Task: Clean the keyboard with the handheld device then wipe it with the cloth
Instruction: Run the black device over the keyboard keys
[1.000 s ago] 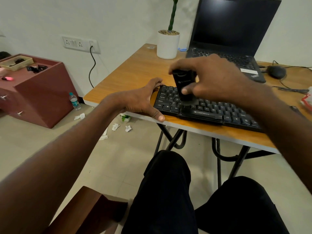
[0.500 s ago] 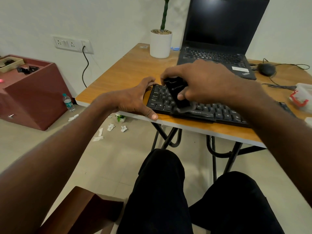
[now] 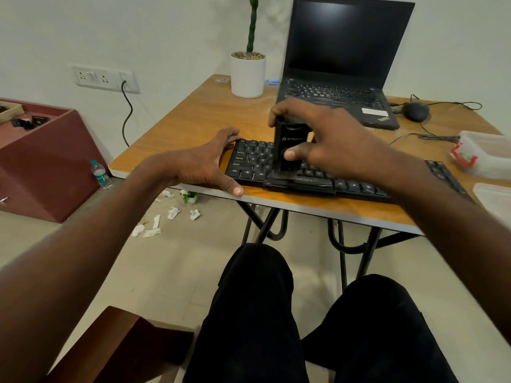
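A black keyboard (image 3: 254, 161) lies along the near edge of the wooden table (image 3: 199, 117). My right hand (image 3: 329, 139) grips a black handheld device (image 3: 290, 139) held upright, its wide nozzle pressed on the lower key rows near the space bar. My left hand (image 3: 204, 164) holds the keyboard's left end, fingers at the back corner and thumb at the front edge. A pale cloth (image 3: 495, 197) shows partly at the table's right edge.
Behind the keyboard an open black laptop (image 3: 340, 78) stands, with a white plant pot (image 3: 248, 76) to its left and a black mouse (image 3: 415, 111) with cables to its right. A clear plastic box (image 3: 486, 154) sits at the right. Crumpled paper bits (image 3: 172, 214) and a bottle (image 3: 101, 175) lie on the floor.
The device has shifted slightly along the left part of the keyboard and now stands more upright. My left hand has stayed on the keyboard's left end.
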A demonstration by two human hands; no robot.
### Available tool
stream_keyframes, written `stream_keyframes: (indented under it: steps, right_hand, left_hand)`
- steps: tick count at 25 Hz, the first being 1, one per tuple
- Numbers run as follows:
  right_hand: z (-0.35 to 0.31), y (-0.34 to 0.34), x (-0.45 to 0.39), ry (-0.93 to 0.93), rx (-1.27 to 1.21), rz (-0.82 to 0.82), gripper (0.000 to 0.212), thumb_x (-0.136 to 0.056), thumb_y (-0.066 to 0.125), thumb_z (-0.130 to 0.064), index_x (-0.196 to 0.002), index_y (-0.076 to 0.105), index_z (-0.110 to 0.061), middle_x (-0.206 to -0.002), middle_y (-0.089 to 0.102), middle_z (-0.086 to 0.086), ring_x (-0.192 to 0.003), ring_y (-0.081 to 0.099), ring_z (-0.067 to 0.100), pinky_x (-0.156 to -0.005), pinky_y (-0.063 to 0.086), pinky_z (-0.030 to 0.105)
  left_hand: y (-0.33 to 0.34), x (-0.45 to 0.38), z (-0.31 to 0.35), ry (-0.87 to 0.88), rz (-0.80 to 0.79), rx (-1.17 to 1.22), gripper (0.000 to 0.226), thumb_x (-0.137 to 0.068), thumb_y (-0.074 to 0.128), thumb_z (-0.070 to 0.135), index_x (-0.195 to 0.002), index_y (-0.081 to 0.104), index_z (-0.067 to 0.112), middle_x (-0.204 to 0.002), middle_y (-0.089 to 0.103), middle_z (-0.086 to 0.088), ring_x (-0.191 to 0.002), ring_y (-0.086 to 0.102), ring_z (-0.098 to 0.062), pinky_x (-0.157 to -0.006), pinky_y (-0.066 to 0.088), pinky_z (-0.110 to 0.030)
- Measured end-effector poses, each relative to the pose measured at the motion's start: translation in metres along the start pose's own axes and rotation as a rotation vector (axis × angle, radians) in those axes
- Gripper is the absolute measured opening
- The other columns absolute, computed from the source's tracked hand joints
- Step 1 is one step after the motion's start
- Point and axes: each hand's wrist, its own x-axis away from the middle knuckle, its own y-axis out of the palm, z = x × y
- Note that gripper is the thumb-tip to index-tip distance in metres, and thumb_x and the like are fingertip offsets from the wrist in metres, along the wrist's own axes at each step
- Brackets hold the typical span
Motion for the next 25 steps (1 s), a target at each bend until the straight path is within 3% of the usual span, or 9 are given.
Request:
stream_keyframes:
  steps: [3, 7, 10, 12, 16, 18, 20, 22, 25]
  right_hand:
    - [0.01, 0.002, 0.006, 0.01, 0.063, -0.031, 0.055, -0.094, 0.07, -0.016, -0.133, 0.045, -0.047, -0.127, 0.059, -0.007, -0.101, 0.06, 0.013, -0.08, 0.057, 0.037]
    - [0.032, -0.028, 0.01, 0.26, 0.296, -0.149, 0.051, -0.093, 0.071, -0.025, -0.129, 0.044, -0.05, -0.137, 0.058, 0.002, -0.116, 0.059, 0.027, -0.085, 0.058, 0.048]
    - [0.022, -0.017, 0.016, 0.09, 0.033, -0.014, 0.053, -0.092, 0.072, -0.019, -0.127, 0.046, -0.049, -0.131, 0.058, -0.006, -0.103, 0.06, 0.016, -0.076, 0.057, 0.034]
    - [0.018, -0.009, 0.027, 0.003, -0.034, -0.022, 0.057, -0.092, 0.071, -0.011, -0.127, 0.047, -0.049, -0.128, 0.057, -0.011, -0.103, 0.059, 0.01, -0.077, 0.055, 0.031]
    - [0.037, -0.028, 0.044, 0.136, 0.293, -0.126, 0.062, -0.094, 0.068, -0.015, -0.13, 0.04, -0.057, -0.133, 0.058, -0.006, -0.11, 0.055, 0.017, -0.08, 0.055, 0.041]
    - [0.039, -0.029, 0.046, 0.139, 0.274, -0.018, 0.061, -0.094, 0.069, -0.018, -0.132, 0.039, -0.056, -0.136, 0.058, -0.002, -0.117, 0.058, 0.022, -0.083, 0.058, 0.045]
    - [0.036, -0.018, 0.048, 0.069, 0.032, 0.117, 0.061, -0.095, 0.069, -0.019, -0.137, 0.041, -0.053, -0.14, 0.058, -0.003, -0.12, 0.059, 0.019, -0.085, 0.06, 0.041]
    - [0.033, -0.006, 0.049, 0.012, -0.059, 0.14, 0.062, -0.097, 0.067, -0.02, -0.143, 0.04, -0.053, -0.142, 0.057, -0.005, -0.119, 0.059, 0.014, -0.085, 0.06, 0.035]
    - [0.048, -0.002, 0.052, 0.027, -0.059, 0.138, 0.064, -0.099, 0.063, -0.012, -0.145, 0.041, -0.05, -0.141, 0.058, -0.003, -0.122, 0.058, 0.015, -0.084, 0.057, 0.028]
  left_hand:
    - [0.0, -0.001, 0.0, -0.016, 0.0, -0.003, 0.149, -0.053, 0.1, 0.044, -0.165, 0.001, 0.04, -0.17, 0.021, 0.011, -0.147, 0.03, -0.012, -0.116, 0.036, -0.028]
    - [-0.001, -0.001, 0.0, -0.018, 0.005, 0.001, 0.145, -0.056, 0.097, 0.039, -0.165, 0.001, 0.04, -0.168, 0.021, 0.016, -0.146, 0.031, -0.009, -0.105, 0.037, -0.016]
    - [-0.002, 0.0, 0.002, -0.036, -0.006, -0.026, 0.147, -0.054, 0.099, 0.046, -0.164, 0.002, 0.043, -0.168, 0.021, 0.014, -0.147, 0.029, -0.011, -0.112, 0.034, -0.024]
    - [-0.003, -0.001, 0.004, -0.045, -0.018, -0.057, 0.151, -0.048, 0.098, 0.054, -0.163, 0.002, 0.045, -0.17, 0.018, 0.012, -0.149, 0.026, -0.012, -0.116, 0.032, -0.029]
    - [-0.006, -0.003, 0.019, -0.102, -0.078, -0.121, 0.152, -0.041, 0.099, 0.056, -0.161, 0.005, 0.048, -0.172, 0.016, 0.008, -0.155, 0.025, -0.025, -0.122, 0.031, -0.039]
    - [-0.007, -0.002, 0.034, -0.148, -0.112, -0.228, 0.153, -0.044, 0.098, 0.056, -0.162, 0.002, 0.046, -0.173, 0.015, 0.004, -0.155, 0.024, -0.029, -0.124, 0.028, -0.045]
    - [0.0, -0.001, 0.055, -0.119, -0.062, -0.297, 0.139, -0.058, 0.087, 0.064, -0.166, 0.004, 0.037, -0.173, 0.014, 0.003, -0.154, 0.024, -0.028, -0.121, 0.03, -0.046]
    - [0.018, -0.004, 0.076, -0.004, 0.082, -0.286, 0.102, -0.084, 0.066, 0.076, -0.164, 0.023, 0.03, -0.17, 0.024, 0.0, -0.15, 0.033, -0.025, -0.117, 0.037, -0.045]
    - [0.061, -0.016, 0.085, 0.162, 0.352, -0.343, 0.045, -0.109, 0.044, 0.053, -0.144, 0.055, 0.027, -0.142, 0.061, 0.001, -0.124, 0.058, -0.018, -0.102, 0.049, -0.044]
